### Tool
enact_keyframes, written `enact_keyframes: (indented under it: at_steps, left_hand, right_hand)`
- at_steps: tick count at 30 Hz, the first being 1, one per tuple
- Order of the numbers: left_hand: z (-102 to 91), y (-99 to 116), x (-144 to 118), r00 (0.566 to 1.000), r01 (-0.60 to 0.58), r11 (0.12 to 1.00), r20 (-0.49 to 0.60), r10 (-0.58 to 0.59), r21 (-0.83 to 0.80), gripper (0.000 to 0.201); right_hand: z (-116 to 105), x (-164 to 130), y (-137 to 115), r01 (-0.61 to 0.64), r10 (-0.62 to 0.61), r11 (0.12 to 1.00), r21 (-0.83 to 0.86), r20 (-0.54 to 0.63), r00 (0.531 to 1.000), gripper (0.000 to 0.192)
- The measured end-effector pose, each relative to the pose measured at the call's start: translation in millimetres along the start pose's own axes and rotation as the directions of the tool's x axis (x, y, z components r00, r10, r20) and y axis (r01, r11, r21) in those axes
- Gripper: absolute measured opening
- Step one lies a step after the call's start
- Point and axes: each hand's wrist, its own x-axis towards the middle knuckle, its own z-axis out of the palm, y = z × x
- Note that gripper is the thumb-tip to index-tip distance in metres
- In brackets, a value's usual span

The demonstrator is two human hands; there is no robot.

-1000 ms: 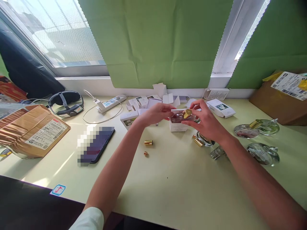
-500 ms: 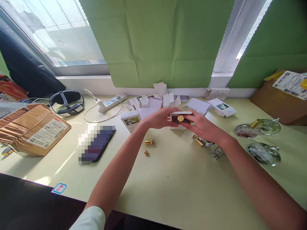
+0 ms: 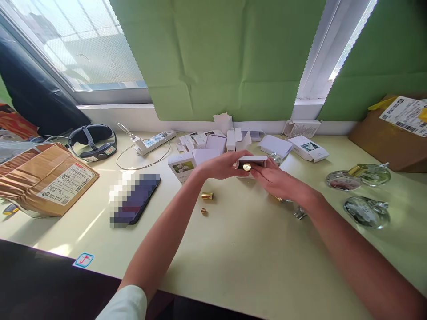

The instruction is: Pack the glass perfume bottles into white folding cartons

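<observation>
A small white carton (image 3: pixel 247 159) is held up over the middle of the table, its open end towards me. A gold cap (image 3: pixel 247 167) shows in that opening; whatever lies below it is hidden. My left hand (image 3: pixel 225 165) is closed around the carton's left side. My right hand (image 3: pixel 275 178) is closed at the carton's right side, fingertips beside the gold cap; its thumb is partly hidden. A gold cylinder (image 3: pixel 207 195) and a smaller gold ring-like piece (image 3: pixel 203 211) lie on the table in front of my left hand.
White cartons (image 3: pixel 216 144) and a picture carton (image 3: pixel 308 148) lie behind the hands. Round glass bottles (image 3: pixel 367 212) lie at right, near a brown box (image 3: pixel 390 142). A phone (image 3: pixel 143 200), power strip (image 3: pixel 156 143), headset (image 3: pixel 93 143) and wrapped parcel (image 3: pixel 50 178) are at left.
The gold cap has shifted slightly left and down in the carton's opening. My right hand has turned, its fingers drawn together along the carton's right side. My left hand stays nearly still.
</observation>
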Motion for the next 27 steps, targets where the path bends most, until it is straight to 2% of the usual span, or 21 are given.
enact_keyframes:
  at_steps: [5,11,14,17,21,24,27]
  left_hand:
    - [-1.8,0,-3,1.000,0.005,1.000,0.019,-0.005,-0.013,0.040]
    - [6.5,4,5,0.992,0.074,0.996,-0.095,-0.079,-0.048,0.027]
    - [13.2,3,10,0.979,0.098,0.986,-0.165,-0.120,-0.138,0.023]
    - [18.5,-1,15,0.970,0.106,0.951,-0.181,-0.163,-0.290,0.028]
    - [22.7,-6,18,0.946,0.140,0.915,-0.222,-0.236,-0.379,0.028]
    - [22.8,-6,18,0.939,0.146,0.919,-0.240,-0.245,-0.366,0.027]
    - [20.9,-1,16,0.940,0.178,0.931,-0.223,-0.256,-0.320,0.030]
  right_hand:
    - [1,0,1,-0.011,0.010,0.999,0.030,0.029,1.000,0.047]
    - [1,7,7,-0.016,0.016,1.000,-0.002,-0.009,1.000,0.043]
    - [-6,6,8,0.001,-0.001,1.000,0.018,-0.028,1.000,0.041]
    - [-23,0,7,0.041,-0.038,0.997,0.068,-0.043,0.998,0.038]
    - [-45,-9,11,-0.034,0.055,0.964,0.264,-0.070,0.996,0.034]
    - [-45,-9,16,-0.114,0.186,0.877,0.466,-0.113,0.976,0.037]
    - [-36,-6,16,-0.220,0.250,0.777,0.590,0.032,0.968,0.042]
